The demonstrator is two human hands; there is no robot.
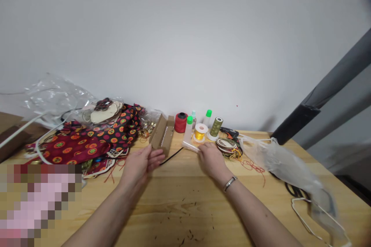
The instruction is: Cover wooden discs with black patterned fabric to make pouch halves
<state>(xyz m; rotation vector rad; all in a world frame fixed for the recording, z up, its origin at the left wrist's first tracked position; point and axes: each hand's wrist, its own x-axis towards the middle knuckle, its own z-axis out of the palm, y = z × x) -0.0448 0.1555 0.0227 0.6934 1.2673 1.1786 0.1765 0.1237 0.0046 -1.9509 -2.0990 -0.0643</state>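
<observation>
Both arms point(108, 206) extended, left hand point(141, 160) at cardboard point(164, 135), right hand point(213, 159) downturned

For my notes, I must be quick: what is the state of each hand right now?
Left hand: open, fingers extended, at the cardboard box.
Right hand: fingers at the clear packet; grip cannot be told.

A plain, pale grey wall point(174, 38) rose beyond the hands point(213, 158), softly lit and brightest toward its middle. Beneath them spread a light wooden table point(162, 208) with visible grain; past its edge, far to their right, slanted a thick, dark grey pole point(342, 79).
</observation>
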